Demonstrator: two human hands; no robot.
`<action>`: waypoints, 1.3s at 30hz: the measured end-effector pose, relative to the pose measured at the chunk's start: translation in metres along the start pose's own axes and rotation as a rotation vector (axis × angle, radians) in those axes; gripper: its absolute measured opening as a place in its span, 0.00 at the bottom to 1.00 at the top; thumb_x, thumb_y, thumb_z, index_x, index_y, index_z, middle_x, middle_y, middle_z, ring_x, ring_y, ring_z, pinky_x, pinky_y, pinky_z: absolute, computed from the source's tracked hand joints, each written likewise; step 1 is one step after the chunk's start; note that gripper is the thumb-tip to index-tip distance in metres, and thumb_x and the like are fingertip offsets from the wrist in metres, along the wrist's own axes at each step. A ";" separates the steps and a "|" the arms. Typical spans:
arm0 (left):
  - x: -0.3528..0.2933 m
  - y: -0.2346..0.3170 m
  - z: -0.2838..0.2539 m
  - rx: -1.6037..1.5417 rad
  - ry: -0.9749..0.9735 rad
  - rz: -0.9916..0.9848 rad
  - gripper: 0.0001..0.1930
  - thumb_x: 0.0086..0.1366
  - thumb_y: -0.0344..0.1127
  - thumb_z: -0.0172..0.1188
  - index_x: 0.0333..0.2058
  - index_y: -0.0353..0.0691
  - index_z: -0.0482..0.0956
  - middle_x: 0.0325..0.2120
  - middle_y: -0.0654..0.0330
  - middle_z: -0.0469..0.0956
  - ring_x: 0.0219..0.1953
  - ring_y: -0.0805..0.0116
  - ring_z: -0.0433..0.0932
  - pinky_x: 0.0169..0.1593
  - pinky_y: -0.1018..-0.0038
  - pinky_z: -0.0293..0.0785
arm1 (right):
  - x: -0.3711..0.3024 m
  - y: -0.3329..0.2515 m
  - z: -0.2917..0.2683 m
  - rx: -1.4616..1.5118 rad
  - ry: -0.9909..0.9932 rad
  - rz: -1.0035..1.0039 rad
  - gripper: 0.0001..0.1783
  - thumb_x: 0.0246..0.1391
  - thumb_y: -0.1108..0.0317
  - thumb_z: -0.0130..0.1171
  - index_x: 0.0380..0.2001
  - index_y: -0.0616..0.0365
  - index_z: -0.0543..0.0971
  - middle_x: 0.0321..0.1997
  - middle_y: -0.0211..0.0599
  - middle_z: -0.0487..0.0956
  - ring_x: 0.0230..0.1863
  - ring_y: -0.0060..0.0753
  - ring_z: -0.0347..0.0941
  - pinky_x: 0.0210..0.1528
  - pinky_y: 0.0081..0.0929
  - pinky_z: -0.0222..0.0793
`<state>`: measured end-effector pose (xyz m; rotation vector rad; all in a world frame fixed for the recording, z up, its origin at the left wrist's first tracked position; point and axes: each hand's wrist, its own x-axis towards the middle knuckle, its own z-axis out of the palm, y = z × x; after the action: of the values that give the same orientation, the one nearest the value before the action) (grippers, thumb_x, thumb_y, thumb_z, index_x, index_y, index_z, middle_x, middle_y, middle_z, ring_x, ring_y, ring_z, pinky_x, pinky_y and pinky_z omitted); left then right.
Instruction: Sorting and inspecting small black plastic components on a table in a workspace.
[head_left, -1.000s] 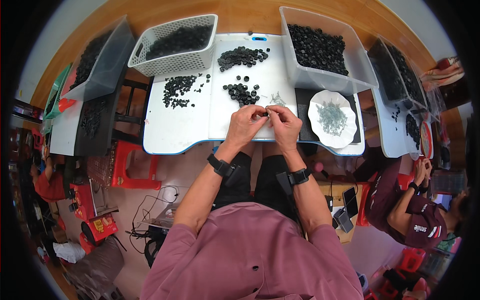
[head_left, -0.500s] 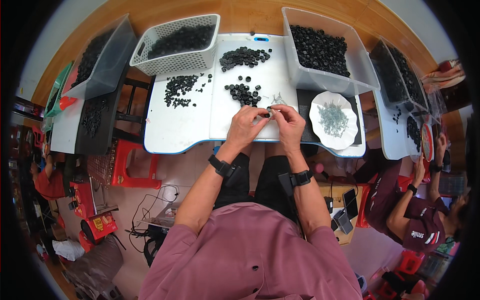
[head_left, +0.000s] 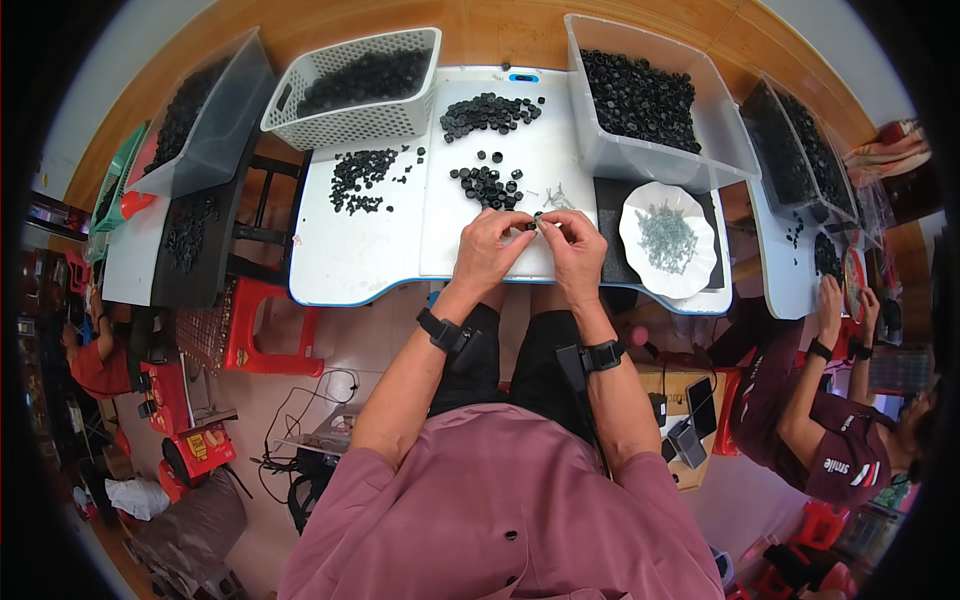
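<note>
My left hand (head_left: 490, 250) and my right hand (head_left: 574, 252) meet over the front part of the white table. Between their fingertips is a small black part (head_left: 533, 225), pinched from both sides; its details are too small to make out. Just beyond lie a pile of round black knob-like pieces (head_left: 487, 187) and a few thin silvery pins (head_left: 560, 198). Right of my hands, a white scalloped plate (head_left: 690, 284) holds a heap of similar pins (head_left: 665, 238).
Behind stand a white perforated basket (head_left: 350, 130) and a clear bin (head_left: 655, 165), both holding black pieces. Smaller black parts (head_left: 362, 180) lie on the left, more round ones (head_left: 490, 116) farther back. A co-worker (head_left: 825, 430) sits at another table on the right.
My hands have shifted slightly, with the fingertips still together around the small black part. At the right, the co-worker's hands have moved.
</note>
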<state>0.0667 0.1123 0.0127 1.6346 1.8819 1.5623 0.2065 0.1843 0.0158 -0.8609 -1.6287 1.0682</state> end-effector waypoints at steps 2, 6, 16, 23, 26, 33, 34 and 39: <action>0.000 0.000 0.000 0.005 -0.002 0.002 0.12 0.58 0.30 0.73 0.41 0.42 0.88 0.30 0.62 0.86 0.29 0.69 0.78 0.34 0.73 0.77 | -0.001 0.001 0.000 -0.006 0.003 0.000 0.05 0.54 0.77 0.70 0.35 0.63 0.86 0.34 0.33 0.84 0.28 0.19 0.74 0.31 0.19 0.69; 0.000 -0.002 0.000 0.008 0.007 0.018 0.12 0.58 0.30 0.73 0.41 0.42 0.88 0.30 0.63 0.86 0.29 0.68 0.78 0.34 0.73 0.77 | -0.002 0.001 0.000 -0.031 -0.006 -0.010 0.05 0.53 0.77 0.70 0.35 0.62 0.87 0.34 0.33 0.85 0.28 0.19 0.74 0.31 0.19 0.69; -0.001 -0.002 -0.001 0.014 0.015 0.050 0.10 0.58 0.30 0.73 0.40 0.41 0.87 0.30 0.63 0.86 0.29 0.67 0.77 0.33 0.72 0.75 | -0.004 0.001 0.001 -0.029 -0.033 -0.050 0.05 0.55 0.78 0.70 0.36 0.62 0.86 0.36 0.31 0.85 0.30 0.15 0.74 0.32 0.16 0.69; -0.001 -0.001 -0.001 0.023 0.011 0.067 0.10 0.59 0.30 0.72 0.40 0.41 0.87 0.31 0.62 0.86 0.29 0.67 0.77 0.33 0.72 0.75 | -0.004 0.000 0.001 -0.043 -0.026 -0.079 0.05 0.54 0.78 0.69 0.35 0.62 0.86 0.35 0.33 0.85 0.29 0.18 0.75 0.31 0.18 0.69; 0.000 -0.002 -0.001 0.028 0.007 0.073 0.10 0.59 0.30 0.72 0.40 0.41 0.87 0.31 0.62 0.86 0.29 0.67 0.77 0.33 0.71 0.75 | -0.003 0.000 0.002 -0.049 -0.017 -0.095 0.05 0.53 0.78 0.70 0.34 0.62 0.86 0.34 0.34 0.85 0.28 0.21 0.76 0.31 0.20 0.70; -0.001 -0.002 -0.002 0.031 -0.002 0.070 0.10 0.60 0.30 0.71 0.41 0.40 0.87 0.32 0.61 0.85 0.30 0.65 0.78 0.34 0.71 0.76 | -0.004 0.003 0.002 -0.104 -0.027 -0.070 0.05 0.56 0.77 0.69 0.36 0.62 0.86 0.35 0.33 0.85 0.30 0.17 0.75 0.32 0.18 0.69; 0.000 -0.002 -0.002 0.031 -0.002 0.070 0.10 0.60 0.30 0.71 0.41 0.40 0.87 0.32 0.61 0.85 0.30 0.65 0.78 0.34 0.71 0.76 | -0.004 0.003 0.002 -0.104 -0.027 -0.070 0.05 0.56 0.77 0.69 0.36 0.62 0.86 0.35 0.33 0.85 0.30 0.17 0.75 0.32 0.18 0.69; 0.000 -0.002 -0.003 0.030 -0.006 0.075 0.10 0.60 0.30 0.71 0.41 0.39 0.87 0.32 0.60 0.85 0.30 0.65 0.78 0.35 0.70 0.77 | -0.003 0.001 0.003 -0.049 -0.040 -0.084 0.05 0.55 0.77 0.69 0.36 0.63 0.86 0.33 0.36 0.84 0.27 0.23 0.75 0.31 0.21 0.70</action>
<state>0.0639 0.1108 0.0123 1.7394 1.8699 1.5630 0.2043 0.1808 0.0130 -0.8003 -1.7153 0.9960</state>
